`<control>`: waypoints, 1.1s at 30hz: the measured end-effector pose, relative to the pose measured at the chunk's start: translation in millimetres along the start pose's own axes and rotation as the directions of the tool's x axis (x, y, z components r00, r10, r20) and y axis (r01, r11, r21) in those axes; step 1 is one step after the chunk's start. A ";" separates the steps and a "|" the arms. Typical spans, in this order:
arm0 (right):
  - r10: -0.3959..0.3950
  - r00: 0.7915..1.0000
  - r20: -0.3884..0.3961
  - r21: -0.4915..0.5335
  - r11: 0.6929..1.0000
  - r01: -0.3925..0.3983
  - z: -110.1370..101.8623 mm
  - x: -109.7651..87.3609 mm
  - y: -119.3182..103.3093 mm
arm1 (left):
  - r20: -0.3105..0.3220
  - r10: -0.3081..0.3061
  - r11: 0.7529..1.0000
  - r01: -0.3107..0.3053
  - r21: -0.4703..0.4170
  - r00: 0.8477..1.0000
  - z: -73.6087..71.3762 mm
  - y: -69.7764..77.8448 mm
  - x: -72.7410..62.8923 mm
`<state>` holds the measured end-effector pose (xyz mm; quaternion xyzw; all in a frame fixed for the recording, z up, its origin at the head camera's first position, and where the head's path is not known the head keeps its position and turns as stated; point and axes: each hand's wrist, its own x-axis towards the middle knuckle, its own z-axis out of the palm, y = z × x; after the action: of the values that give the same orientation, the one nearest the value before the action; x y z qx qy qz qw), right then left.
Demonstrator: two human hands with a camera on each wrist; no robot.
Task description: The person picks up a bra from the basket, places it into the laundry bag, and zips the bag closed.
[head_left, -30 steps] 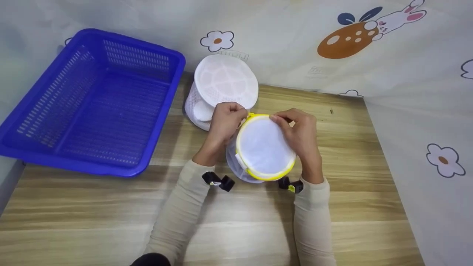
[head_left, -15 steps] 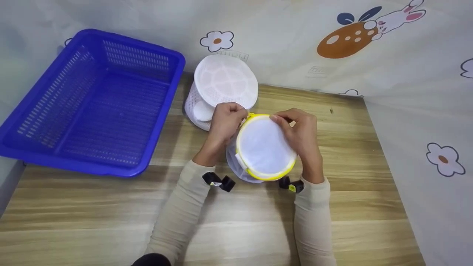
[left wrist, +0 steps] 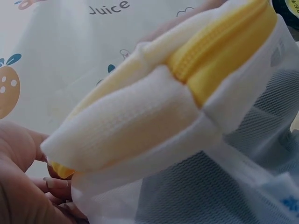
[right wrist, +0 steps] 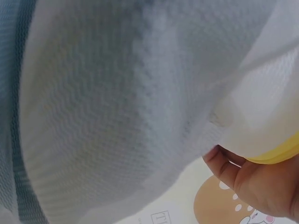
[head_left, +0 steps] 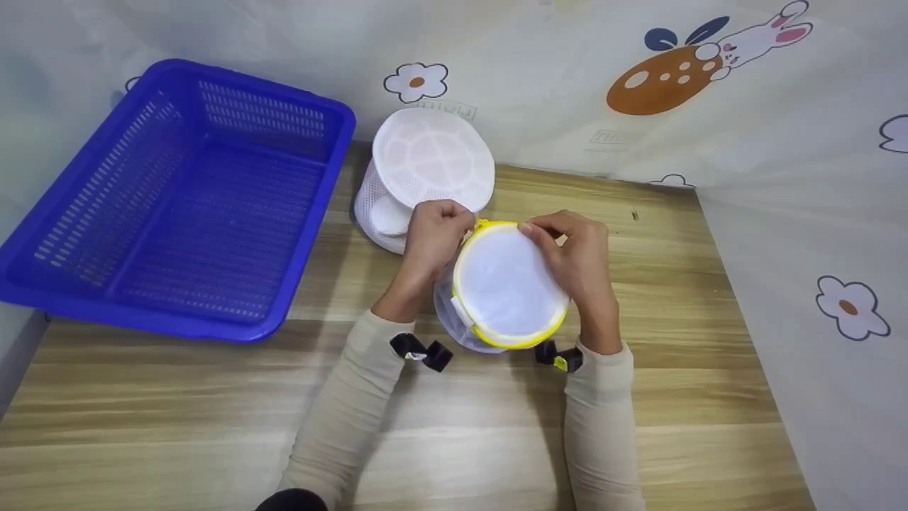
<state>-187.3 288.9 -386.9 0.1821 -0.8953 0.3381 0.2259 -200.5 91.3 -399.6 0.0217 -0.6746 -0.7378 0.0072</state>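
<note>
A small round mesh laundry bag with a yellow zipper edge and white trim is held between both hands, its lid facing up. My left hand pinches the bag's edge at the yellow zipper end; whether it has the pull tab cannot be made out. On the far right side of the rim, my right hand grips the edge with the thumb on top. Seen in the left wrist view, a white fabric flap covers part of the yellow zipper. Sheer mesh fills most of the right wrist view.
Behind the left hand stands a larger white mesh laundry bag with a round lid. A blue plastic basket with slotted walls is at the left. Everything is on a wood-patterned table by a printed wall covering.
Both hands keep their hold on the laundry bag in almost the same place. The whole head view has shifted very slightly; nothing else visibly differs.
</note>
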 end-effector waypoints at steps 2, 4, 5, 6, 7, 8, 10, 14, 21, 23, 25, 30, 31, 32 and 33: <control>0.001 1.000 0.001 -0.006 1.000 -0.001 -0.4 0.0 0.0 | -0.003 -0.009 1.000 0.009 0.002 1.000 -0.5 0.0 0.0; 0.006 1.000 -0.007 -0.012 1.000 -0.007 -1.4 0.1 1.2 | -0.005 -0.021 0.999 0.021 -0.028 1.000 -1.3 0.4 -0.2; 0.009 1.000 -0.012 -0.017 1.000 -0.010 -2.2 0.0 1.7 | -0.007 -0.027 0.999 0.026 -0.044 1.000 -1.6 0.6 -0.3; 0.012 1.000 -0.017 -0.022 1.000 -0.013 -3.0 -0.1 2.3 | -0.007 -0.030 0.998 0.030 -0.060 1.000 -1.9 0.8 -0.4; 0.015 1.000 -0.024 -0.026 1.000 -0.016 -3.7 -0.1 2.9 | -0.009 -0.034 0.997 0.033 -0.076 0.999 -2.1 1.2 -0.6; 0.018 0.999 -0.031 -0.027 0.999 -0.018 -4.3 -0.1 3.6 | -0.010 -0.036 0.995 0.035 -0.091 0.999 -2.2 1.6 -0.8; 0.020 0.999 -0.036 -0.030 0.999 -0.021 -5.2 -0.1 4.4 | -0.008 -0.035 0.994 0.034 -0.105 0.999 -2.4 2.1 -1.0; 0.020 0.999 -0.032 -0.028 0.999 -0.021 -5.7 0.6 3.9 | -0.011 -0.033 0.994 0.031 -0.102 0.999 -2.6 2.9 -1.1; 0.038 0.999 -0.033 -0.031 0.999 -0.039 -5.5 0.0 4.8 | -0.007 -0.051 0.992 0.050 -0.113 0.999 -3.9 2.5 -1.7; 0.035 0.999 -0.033 -0.029 0.999 -0.036 -5.5 -0.5 5.8 | -0.005 -0.048 0.994 0.048 -0.101 0.999 -4.2 2.1 -1.7; 0.030 0.999 -0.032 -0.028 0.999 -0.031 -5.4 -0.9 7.0 | -0.003 -0.045 0.995 0.045 -0.090 0.999 -4.3 2.0 -1.6; 0.024 0.999 -0.044 -0.034 0.999 -0.026 -5.6 -1.2 8.4 | -0.006 -0.054 0.995 0.053 -0.084 0.999 -4.0 2.5 -1.4; 0.025 0.999 -0.047 -0.035 0.999 -0.027 -5.7 -1.1 8.7 | -0.006 -0.057 0.995 0.056 -0.087 0.998 -3.8 2.5 -1.3; 0.026 0.998 -0.049 -0.037 0.999 -0.028 -5.9 -1.1 8.8 | -0.006 -0.061 0.994 0.061 -0.089 0.998 -3.7 2.5 -1.2; 0.028 0.998 -0.052 -0.038 0.999 -0.030 -6.0 -1.0 9.0 | -0.005 -0.065 0.994 0.064 -0.092 0.998 -3.6 2.4 -1.1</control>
<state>-189.1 299.6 -388.1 0.1562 -0.8982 0.3282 0.2474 -199.2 87.5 -397.6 0.0460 -0.6388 -0.7679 -0.0131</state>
